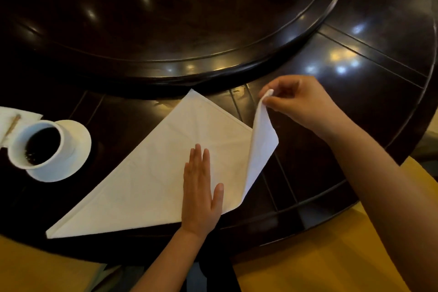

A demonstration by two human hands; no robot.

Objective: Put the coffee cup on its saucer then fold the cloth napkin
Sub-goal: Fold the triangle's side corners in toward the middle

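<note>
A white cloth napkin (pixel 151 173) lies on the dark table, folded into a triangle. My left hand (pixel 201 187) presses flat on its lower right part, fingers straight and together. My right hand (pixel 301 102) pinches the napkin's right corner and holds it lifted above the table, so that flap stands up and curls over. At the left, a white coffee cup (pixel 40 147) full of dark coffee stands on its white saucer (pixel 78 149).
A raised round turntable (pixel 189 31) fills the middle of the dark wooden table (pixel 355 66), just beyond the napkin. A white paper napkin with a stick (pixel 14 123) lies at the far left, behind the cup. The table's curved edge runs along the bottom.
</note>
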